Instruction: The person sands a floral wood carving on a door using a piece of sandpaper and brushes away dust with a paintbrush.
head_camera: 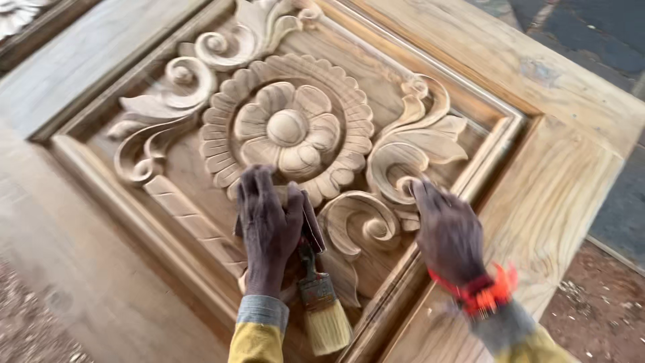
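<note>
Sandpaper [310,218] pinched under left hand [269,225], brush [322,306] tucked along; right hand [449,235] flat, holding nothing, on the carved panel [289,128]. Heavy rubbing could probably round those petals.

Soft, even daylight fills the view with only faint shadows in the hollows of the carved wooden panel [289,128], no glare, while motion blur smears the right hand [449,235] and the picture's corners look soft.
</note>
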